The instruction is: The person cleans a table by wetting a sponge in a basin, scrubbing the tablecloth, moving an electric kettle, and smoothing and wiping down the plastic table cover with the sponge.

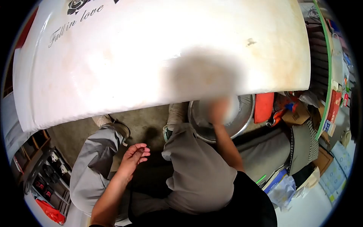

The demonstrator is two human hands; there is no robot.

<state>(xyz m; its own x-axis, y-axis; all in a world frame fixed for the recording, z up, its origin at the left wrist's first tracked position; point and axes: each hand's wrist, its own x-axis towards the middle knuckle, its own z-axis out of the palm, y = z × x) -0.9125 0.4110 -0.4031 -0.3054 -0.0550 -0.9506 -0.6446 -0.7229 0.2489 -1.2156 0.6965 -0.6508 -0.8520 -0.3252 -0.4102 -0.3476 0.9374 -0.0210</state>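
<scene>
The person sits in grey trousers and a black top, close against a table with a glossy white cover bearing black "Fall in love" script. Just past the table's near edge, partly under it, I can see a round silver metal basin. The right hand reaches over it, badly blurred, beside a pale, whitish shape that lies in line with the basin's opening; I can't tell what that shape is, or whether the right grip has hold of it. The left hand hangs between the knees, its grip released, fingers loosely bent. Right of the basin, close by, is a flat red object, with a brown cardboard box further along.
</scene>
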